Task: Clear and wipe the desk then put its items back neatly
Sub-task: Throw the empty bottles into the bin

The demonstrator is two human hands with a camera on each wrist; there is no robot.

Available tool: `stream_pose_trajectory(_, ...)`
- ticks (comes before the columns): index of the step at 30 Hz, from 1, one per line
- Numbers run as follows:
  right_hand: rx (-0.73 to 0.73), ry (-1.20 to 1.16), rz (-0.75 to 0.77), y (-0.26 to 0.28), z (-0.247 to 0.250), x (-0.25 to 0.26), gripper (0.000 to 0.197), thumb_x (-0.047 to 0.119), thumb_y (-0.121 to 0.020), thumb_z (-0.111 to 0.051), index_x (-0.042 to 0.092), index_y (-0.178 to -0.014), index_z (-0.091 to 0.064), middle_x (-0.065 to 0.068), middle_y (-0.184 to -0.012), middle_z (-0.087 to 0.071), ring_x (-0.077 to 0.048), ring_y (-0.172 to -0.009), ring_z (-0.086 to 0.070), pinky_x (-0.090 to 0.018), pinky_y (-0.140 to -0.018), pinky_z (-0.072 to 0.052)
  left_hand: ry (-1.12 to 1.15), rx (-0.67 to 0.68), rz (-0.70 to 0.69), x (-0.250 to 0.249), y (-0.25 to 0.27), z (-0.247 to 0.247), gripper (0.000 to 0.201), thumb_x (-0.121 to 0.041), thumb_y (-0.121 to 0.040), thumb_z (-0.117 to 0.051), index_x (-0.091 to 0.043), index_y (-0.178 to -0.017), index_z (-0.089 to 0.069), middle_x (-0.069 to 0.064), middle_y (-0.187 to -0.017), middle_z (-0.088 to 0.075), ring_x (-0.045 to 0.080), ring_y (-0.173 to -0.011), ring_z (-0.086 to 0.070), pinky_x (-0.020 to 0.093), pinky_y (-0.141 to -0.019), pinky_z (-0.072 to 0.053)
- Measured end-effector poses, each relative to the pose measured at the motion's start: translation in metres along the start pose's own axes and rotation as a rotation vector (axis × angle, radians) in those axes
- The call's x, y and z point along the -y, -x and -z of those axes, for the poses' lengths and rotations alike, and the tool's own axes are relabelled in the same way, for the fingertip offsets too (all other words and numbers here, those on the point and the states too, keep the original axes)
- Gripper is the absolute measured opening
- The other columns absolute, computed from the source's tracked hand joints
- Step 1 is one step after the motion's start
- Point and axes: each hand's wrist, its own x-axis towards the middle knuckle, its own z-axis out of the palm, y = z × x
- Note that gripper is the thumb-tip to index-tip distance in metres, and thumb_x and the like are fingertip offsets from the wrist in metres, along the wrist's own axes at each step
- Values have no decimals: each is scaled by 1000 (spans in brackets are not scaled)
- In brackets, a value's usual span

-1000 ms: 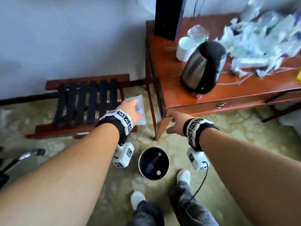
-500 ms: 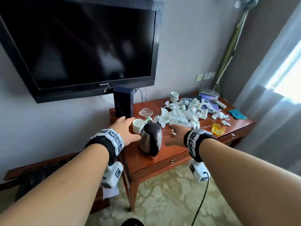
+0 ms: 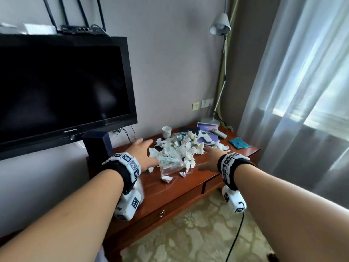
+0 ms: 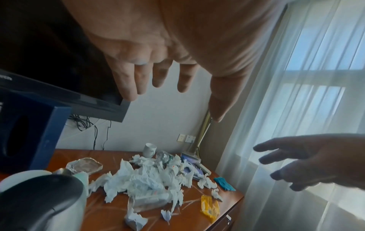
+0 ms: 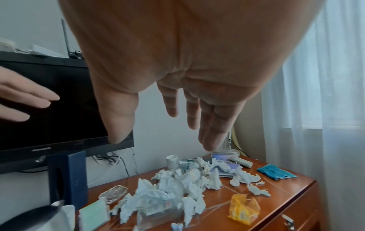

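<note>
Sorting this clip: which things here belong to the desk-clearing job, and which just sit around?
Job:
- red-brown wooden desk
- heap of crumpled white tissues
- teal folded cloth
- yellow plastic wrapper
- white ceramic cup
- open left hand
- open right hand

Around:
- black wall television
- sheer white curtain

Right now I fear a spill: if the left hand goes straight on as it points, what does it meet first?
Probably the crumpled tissue pile; the left hand hovers open at its near-left edge, though depth is unclear.
</note>
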Motion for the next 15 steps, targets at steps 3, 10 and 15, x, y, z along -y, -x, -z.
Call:
stream_pose_trajectory(3, 13, 20, -29, -17, 6, -39, 99, 51, -80, -81, 23, -159, -29, -7, -154, -48, -30, -135, -51, -42, -109, -46, -14, 50, 18, -22, -14, -29, 101, -57, -82, -73, -30, -162, -19, 8, -170, -4, 25, -155, -19, 35, -123, -24)
stream_pose_trajectory(10, 50, 31, -27, -67, 4, -64, 94, 51, -81, -81, 21, -156, -33, -7, -151, -50, -29, -132, -54, -40, -105, -49, -58, 37, 22, -33, -65, -34, 96, -58, -81, -73, -32, -160, -25, 5, -168, -14, 23, -150, -29, 31, -120, -29)
stream_pose_trajectory(15, 94, 30, -30, -120, -7, -53, 95, 47, -82, -81, 25, -158, -30, -6, -152, -48, -29, -133, -53, -42, -106, -49, -74, 90, 31, -23, -126, -43, 96, -55, -81, -73, -29, -160, -26, 5, -166, -17, 24, -146, -36, 33, -117, -36)
